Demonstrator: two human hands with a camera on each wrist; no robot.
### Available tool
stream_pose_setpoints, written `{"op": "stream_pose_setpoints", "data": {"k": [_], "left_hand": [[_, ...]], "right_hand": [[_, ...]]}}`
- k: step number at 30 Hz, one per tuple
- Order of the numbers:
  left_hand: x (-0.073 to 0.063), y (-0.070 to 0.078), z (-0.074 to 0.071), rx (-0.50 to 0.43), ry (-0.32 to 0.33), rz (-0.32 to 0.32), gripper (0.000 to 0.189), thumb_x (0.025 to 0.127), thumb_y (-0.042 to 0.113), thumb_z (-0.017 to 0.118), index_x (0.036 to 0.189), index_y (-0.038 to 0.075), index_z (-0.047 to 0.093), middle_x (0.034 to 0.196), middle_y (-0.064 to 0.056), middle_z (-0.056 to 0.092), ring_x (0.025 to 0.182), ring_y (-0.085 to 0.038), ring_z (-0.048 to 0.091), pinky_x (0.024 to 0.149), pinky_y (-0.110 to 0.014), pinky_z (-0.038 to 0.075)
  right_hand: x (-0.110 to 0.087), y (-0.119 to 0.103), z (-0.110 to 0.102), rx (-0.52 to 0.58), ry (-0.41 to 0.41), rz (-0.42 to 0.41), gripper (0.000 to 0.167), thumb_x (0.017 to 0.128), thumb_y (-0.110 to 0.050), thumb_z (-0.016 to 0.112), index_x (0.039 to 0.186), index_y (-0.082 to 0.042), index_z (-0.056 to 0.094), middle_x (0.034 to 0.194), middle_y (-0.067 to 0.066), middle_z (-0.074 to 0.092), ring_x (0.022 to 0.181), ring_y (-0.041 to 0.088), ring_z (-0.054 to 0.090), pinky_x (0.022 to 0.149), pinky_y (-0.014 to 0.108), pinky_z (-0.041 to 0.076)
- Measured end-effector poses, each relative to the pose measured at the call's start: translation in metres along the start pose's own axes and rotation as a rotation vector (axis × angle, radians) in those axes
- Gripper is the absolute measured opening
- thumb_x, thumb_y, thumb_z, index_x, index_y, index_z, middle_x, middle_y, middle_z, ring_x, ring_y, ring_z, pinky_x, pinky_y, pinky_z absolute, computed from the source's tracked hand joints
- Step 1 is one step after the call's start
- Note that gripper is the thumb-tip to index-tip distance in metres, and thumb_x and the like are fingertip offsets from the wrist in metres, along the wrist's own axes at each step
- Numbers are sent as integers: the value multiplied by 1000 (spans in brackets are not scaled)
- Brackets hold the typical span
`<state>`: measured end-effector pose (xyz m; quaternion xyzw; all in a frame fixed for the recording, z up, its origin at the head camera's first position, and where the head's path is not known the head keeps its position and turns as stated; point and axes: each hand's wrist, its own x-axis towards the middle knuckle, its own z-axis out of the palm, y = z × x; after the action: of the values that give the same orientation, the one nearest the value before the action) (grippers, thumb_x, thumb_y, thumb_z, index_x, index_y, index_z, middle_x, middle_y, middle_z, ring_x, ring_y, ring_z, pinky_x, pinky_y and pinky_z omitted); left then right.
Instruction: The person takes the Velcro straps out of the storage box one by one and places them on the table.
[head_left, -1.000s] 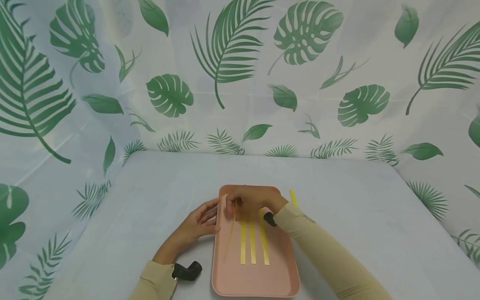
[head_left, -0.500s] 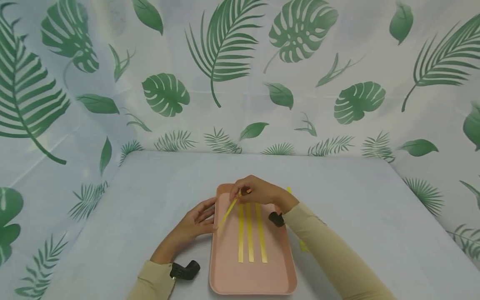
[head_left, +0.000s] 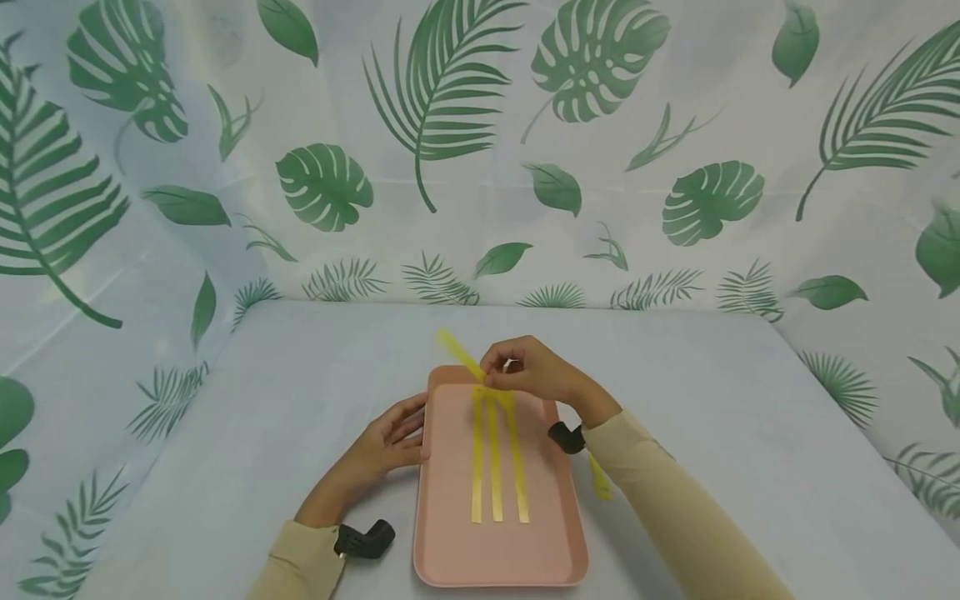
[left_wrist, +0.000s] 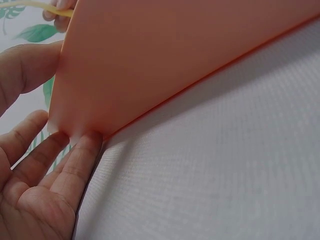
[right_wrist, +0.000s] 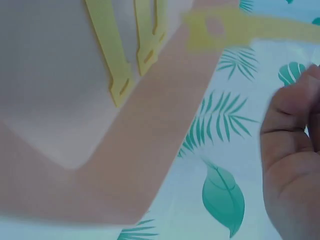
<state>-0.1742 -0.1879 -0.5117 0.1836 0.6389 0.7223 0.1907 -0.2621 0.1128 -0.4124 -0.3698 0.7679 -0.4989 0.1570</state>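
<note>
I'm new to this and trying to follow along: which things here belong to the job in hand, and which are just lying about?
Seemingly in use:
pink tray
three yellow strips in it
raised yellow strip, pinched by the right fingers

Apparently just around:
partly hidden yellow strip beside the tray, perhaps a spare
leaf-print backdrop

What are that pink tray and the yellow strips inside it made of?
The pink tray looks like smooth, matte plastic: even colour, rounded, moulded-looking corners. The yellow strips seem to be thin plastic, faintly glossy, with neat slots near their ends in the right wrist view, though coated card is possible.
</note>
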Motion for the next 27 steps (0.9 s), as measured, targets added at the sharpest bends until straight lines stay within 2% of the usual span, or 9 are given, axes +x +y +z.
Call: {"op": "stream_pose_setpoints", "data": {"k": [8, 12, 15, 23, 27], "left_hand": [[0, 2, 1, 18, 11, 5, 93, 98, 8, 80, 168, -7, 22, 172, -33, 26, 157, -51, 30, 116, -27, 48], [0, 2, 2, 18, 12, 1, 92, 97, 5, 79, 168, -8, 22, 171, -34, 26, 157, -51, 30, 115, -27, 49], [2, 2, 4, 18, 3, 1, 91, 98, 3, 78, 168, -9, 21, 171, -35, 26, 157, -52, 30, 115, -27, 49], [1, 3, 6, 12, 5, -6, 91, 99, 4, 76, 168, -9, 19, 171, -36, 24, 155, -54, 32, 115, -28, 49], [-1, 5, 6, 12, 14, -11, 91, 99, 5, 77, 168, -8, 19, 171, -35, 24, 155, -53, 32, 115, -28, 49]], "right_hand": [[-12, -4, -5, 152, 24, 41, 7, 100, 7, 67, 104, 13, 63, 93, 6, 69, 84, 22, 67, 82, 32, 62], [-19, -10, -8, 149, 51, 56, 6, 101, 6, 68, 103, 10, 64, 94, 7, 68, 85, 21, 70, 83, 40, 66], [-27, -12, -12, 153, 84, 71, 6, 101, 6, 69, 104, 9, 65, 94, 7, 68, 86, 20, 72, 82, 42, 68], [-49, -11, -20, 174, 154, 86, 13, 101, 8, 66, 113, 13, 64, 94, 4, 70, 82, 17, 69, 76, 34, 67], [-57, -9, -21, 180, 172, 89, 18, 101, 8, 66, 118, 12, 63, 95, 3, 69, 80, 16, 69, 74, 35, 67]]}}
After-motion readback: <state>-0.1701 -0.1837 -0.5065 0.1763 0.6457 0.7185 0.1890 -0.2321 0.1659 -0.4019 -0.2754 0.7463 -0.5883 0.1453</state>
